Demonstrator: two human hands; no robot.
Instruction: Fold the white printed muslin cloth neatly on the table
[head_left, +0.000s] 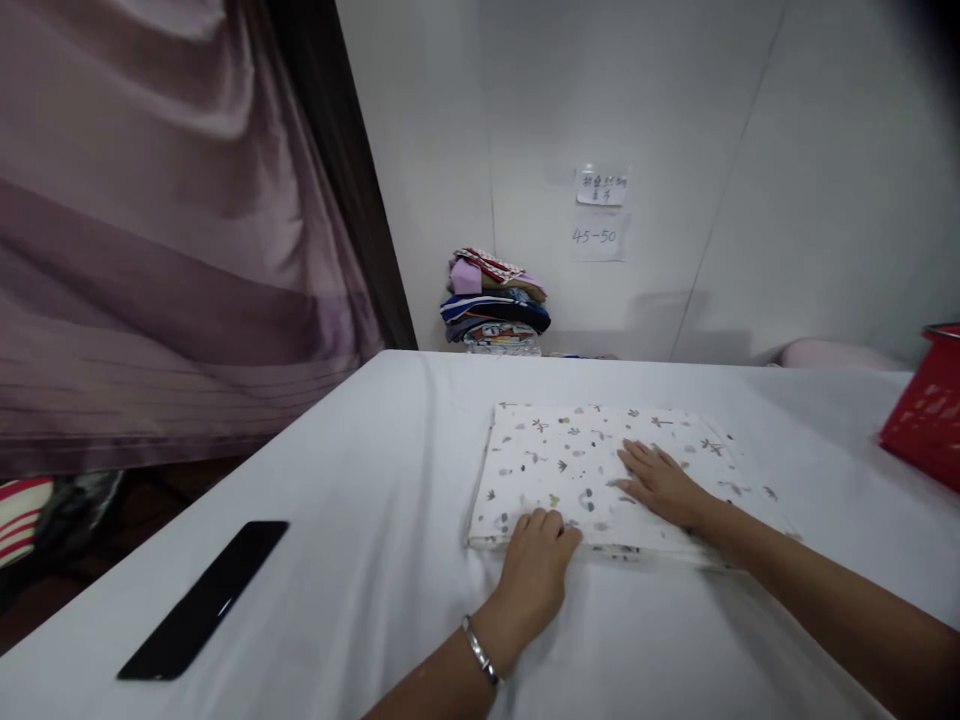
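Observation:
A folded white cloth (540,460) printed with small plants, palm trees and other little shapes lies flat on the white-covered table. My right hand (664,487) rests palm down on its upper surface, right of the middle, with the fingers spread. At the near edge of the cloth is my left hand (534,568), wearing a silver bracelet (480,650) on the wrist. Its fingertips touch the cloth's front border, slightly bent, with the thumb apart. Neither hand lifts the cloth.
A black flat slab like a phone (206,600) lies on the left of the table (360,480). A red basket (930,410) stands at the right. Behind the far edge is a stack of folded fabrics (495,305). A mauve curtain (150,230) hangs at left; paper signs (600,235) are on the wall.

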